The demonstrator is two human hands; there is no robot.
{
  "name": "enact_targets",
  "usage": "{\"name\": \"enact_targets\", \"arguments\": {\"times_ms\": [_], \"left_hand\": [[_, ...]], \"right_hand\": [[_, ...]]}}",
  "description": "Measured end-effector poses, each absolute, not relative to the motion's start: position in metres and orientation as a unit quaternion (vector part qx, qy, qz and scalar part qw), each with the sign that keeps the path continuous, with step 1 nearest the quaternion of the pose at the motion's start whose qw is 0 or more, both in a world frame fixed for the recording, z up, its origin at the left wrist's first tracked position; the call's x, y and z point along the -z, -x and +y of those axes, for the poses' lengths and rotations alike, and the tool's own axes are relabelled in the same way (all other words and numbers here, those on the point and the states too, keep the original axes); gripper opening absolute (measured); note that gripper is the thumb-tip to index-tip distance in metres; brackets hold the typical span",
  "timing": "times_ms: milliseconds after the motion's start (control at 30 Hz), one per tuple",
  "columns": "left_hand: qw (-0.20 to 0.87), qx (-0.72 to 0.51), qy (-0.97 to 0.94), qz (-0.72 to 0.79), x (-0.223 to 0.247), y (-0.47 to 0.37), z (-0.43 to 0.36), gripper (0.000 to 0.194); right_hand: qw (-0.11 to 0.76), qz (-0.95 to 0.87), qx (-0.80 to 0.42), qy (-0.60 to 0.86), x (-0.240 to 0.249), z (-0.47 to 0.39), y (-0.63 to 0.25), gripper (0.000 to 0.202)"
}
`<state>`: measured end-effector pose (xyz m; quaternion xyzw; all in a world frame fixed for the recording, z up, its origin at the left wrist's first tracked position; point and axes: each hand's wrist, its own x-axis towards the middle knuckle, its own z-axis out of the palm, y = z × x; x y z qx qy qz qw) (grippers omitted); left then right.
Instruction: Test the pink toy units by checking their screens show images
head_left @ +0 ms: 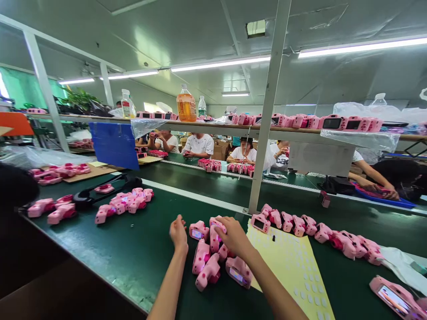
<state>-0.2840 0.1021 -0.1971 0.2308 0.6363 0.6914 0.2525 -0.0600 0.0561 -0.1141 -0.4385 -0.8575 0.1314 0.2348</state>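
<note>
Several pink toy cameras (201, 256) lie in a cluster on the green table (143, 249), between and in front of my forearms. My right hand (231, 234) reaches over the cluster, its fingers on a pink camera (215, 238) at the top. To the left of the cluster my left hand (179, 233) is raised with its fingers curled; whether it holds something small cannot be made out. A small camera with a lit screen (199, 230) lies between the two hands. Beside my right forearm is another camera with a lit screen (239, 272).
A yellow sticker sheet (293, 262) lies on the right, with a row of pink cameras (298, 226) behind it. More cameras (125, 202) lie at the left. A white post (267, 106) and a loaded shelf (213, 126) stand ahead. People work beyond; a blue tray (405, 203) is far right.
</note>
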Motion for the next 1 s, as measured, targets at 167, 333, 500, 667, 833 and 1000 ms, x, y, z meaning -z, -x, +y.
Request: {"name": "enact_targets", "arguments": {"times_ms": [167, 333, 500, 667, 833, 1000], "left_hand": [[0.291, -0.654, -0.269, 0.644, 0.196, 0.294, 0.054, 0.034], [0.413, -0.515, -0.422, 0.621, 0.2, 0.283, -0.001, 0.029], [0.452, -0.408, -0.505, 0.612, 0.193, 0.271, -0.008, 0.04], [0.417, -0.346, -0.543, 0.641, 0.191, 0.253, -0.004, 0.036], [0.282, -0.379, -0.572, 0.671, 0.195, 0.23, -0.014, 0.046], [0.199, -0.377, -0.57, 0.703, 0.199, 0.224, -0.021, 0.046]], "right_hand": [[0.229, -0.806, -0.199, 0.507, 0.145, -0.011, -0.022, 0.043], [0.205, -0.773, -0.258, 0.542, 0.183, -0.041, -0.037, 0.067], [0.205, -0.776, -0.263, 0.535, 0.196, -0.034, -0.019, 0.062], [0.204, -0.779, -0.271, 0.528, 0.205, -0.03, -0.017, 0.062], [0.206, -0.783, -0.27, 0.521, 0.215, -0.031, -0.025, 0.062], [0.211, -0.796, -0.151, 0.547, 0.196, -0.028, -0.024, 0.057]]}}
